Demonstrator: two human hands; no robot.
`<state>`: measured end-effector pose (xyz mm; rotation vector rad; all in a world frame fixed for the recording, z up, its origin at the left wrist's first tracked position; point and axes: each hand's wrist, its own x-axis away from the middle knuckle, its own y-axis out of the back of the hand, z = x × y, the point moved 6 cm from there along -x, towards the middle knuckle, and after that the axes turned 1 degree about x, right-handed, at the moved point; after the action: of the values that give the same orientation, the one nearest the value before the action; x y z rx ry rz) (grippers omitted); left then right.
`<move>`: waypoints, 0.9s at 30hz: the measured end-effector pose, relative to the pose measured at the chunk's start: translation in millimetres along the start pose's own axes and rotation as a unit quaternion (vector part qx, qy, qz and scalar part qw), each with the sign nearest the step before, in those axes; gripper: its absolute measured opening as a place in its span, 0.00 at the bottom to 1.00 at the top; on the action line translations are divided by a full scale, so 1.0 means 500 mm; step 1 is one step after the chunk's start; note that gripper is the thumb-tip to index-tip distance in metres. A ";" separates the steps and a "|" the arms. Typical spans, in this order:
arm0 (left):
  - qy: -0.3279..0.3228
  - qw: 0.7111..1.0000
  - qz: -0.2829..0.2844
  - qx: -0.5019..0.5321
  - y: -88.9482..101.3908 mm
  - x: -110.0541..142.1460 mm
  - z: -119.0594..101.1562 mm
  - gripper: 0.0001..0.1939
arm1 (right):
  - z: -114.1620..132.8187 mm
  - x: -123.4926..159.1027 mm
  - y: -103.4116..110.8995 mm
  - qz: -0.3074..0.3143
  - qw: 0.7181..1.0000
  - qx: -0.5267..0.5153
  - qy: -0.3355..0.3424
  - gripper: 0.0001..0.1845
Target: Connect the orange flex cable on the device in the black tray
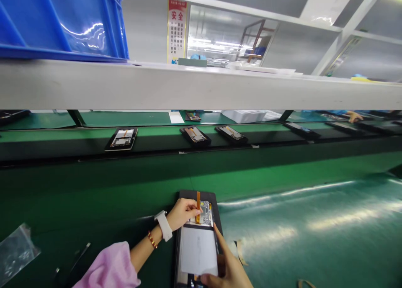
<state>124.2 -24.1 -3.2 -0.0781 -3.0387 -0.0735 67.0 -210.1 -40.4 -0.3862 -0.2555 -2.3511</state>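
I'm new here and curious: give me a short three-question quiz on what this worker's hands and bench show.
1. True or false: the left hand touches the orange ribbon strip on the opened black tablet-like device.
2. Which wrist bears the white wristwatch? A left, B right, C neither.
3. Fill in: the blue plastic crate stands on the white ____ above the green conveyor belt.

Key: 1 true, its fingertips pinch at the strip. 2 A; the right hand steadies the device's near edge. 3 shelf.
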 end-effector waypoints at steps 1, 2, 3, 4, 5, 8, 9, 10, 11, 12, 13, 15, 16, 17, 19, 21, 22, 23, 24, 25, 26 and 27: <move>0.000 1.000 -0.001 -0.004 0.001 -0.001 0.003 0.19 | 0.006 -0.001 0.000 0.005 1.000 -0.002 -0.005 0.68; -0.001 1.000 -0.002 -0.009 0.002 -0.002 0.005 0.19 | 0.013 -0.001 0.001 0.010 1.000 -0.006 -0.010 0.67; 0.000 1.000 -0.003 -0.013 0.003 -0.003 0.007 0.19 | 0.021 -0.001 0.001 0.015 1.000 -0.008 -0.013 0.66; 0.000 1.000 -0.003 -0.017 0.003 -0.004 0.008 0.19 | 0.029 -0.001 0.001 0.017 1.000 -0.004 -0.019 0.66; 0.001 1.000 -0.003 -0.020 0.004 -0.005 0.009 0.20 | 0.036 -0.001 0.002 0.017 0.999 0.007 -0.028 0.67; 0.002 1.000 -0.002 -0.025 0.003 -0.006 0.006 0.20 | 0.051 0.000 0.008 -0.009 0.995 0.070 -0.068 0.70; 0.001 1.000 -0.001 -0.027 0.003 -0.005 0.004 0.20 | 0.054 -0.001 0.011 -0.022 0.992 0.098 -0.078 0.71; 0.001 1.000 -0.001 -0.029 0.003 -0.004 0.002 0.19 | 0.057 -0.001 0.014 -0.032 0.988 0.129 -0.082 0.71; 0.001 1.000 0.001 -0.031 0.002 -0.003 0.001 0.19 | 0.060 -0.003 0.015 -0.039 0.983 0.161 -0.079 0.71; 0.001 1.000 0.001 -0.031 0.001 -0.002 0.000 0.19 | 0.062 -0.005 0.016 -0.042 0.977 0.195 -0.075 0.70; 0.002 1.000 0.002 -0.030 0.001 -0.001 -0.001 0.19 | 0.063 -0.007 0.017 -0.043 0.970 0.230 -0.069 0.69; 0.003 1.000 0.002 -0.025 0.000 0.001 -0.001 0.20 | 0.063 -0.011 0.018 -0.045 0.948 0.306 -0.069 0.68; 0.004 1.000 0.002 -0.022 -0.001 0.001 -0.001 0.20 | 0.062 -0.013 0.019 -0.048 0.935 0.343 -0.072 0.67; 0.004 1.000 0.000 -0.020 -0.001 0.001 -0.001 0.20 | 0.063 -0.014 0.020 -0.048 0.921 0.378 -0.078 0.67; 0.007 1.000 -0.001 -0.015 -0.001 0.001 -0.001 0.21 | 0.067 -0.015 0.018 -0.040 0.892 0.441 -0.090 0.67; 0.006 1.000 -0.001 -0.011 0.000 0.001 -0.001 0.21 | 0.078 -0.013 0.015 -0.029 0.865 0.492 -0.095 0.67; 0.006 1.000 -0.002 -0.010 0.000 0.001 -0.001 0.21 | 0.085 -0.011 0.014 -0.026 0.853 0.513 -0.091 0.66; 0.006 1.000 -0.002 -0.010 0.001 0.001 0.000 0.21 | 0.092 -0.010 0.014 -0.024 0.846 0.527 -0.083 0.66; 0.005 1.000 -0.003 -0.010 0.001 0.001 0.000 0.20 | 0.099 -0.008 0.014 -0.025 0.843 0.532 -0.072 0.65; 0.004 1.000 -0.003 -0.011 0.002 0.001 0.000 0.20 | 0.104 -0.007 0.014 -0.024 0.843 0.534 -0.064 0.65; 0.003 1.000 -0.003 -0.011 0.002 0.001 0.001 0.20 | 0.105 -0.006 0.015 -0.019 0.843 0.534 -0.064 0.65; 0.003 1.000 -0.004 -0.012 0.002 0.000 0.001 0.19 | 0.103 -0.005 0.017 -0.013 0.844 0.533 -0.066 0.66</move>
<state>124.1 -22.9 -3.8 -0.0676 -3.0320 -0.1100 85.0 -199.4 7.5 0.0211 -1.5312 -1.8300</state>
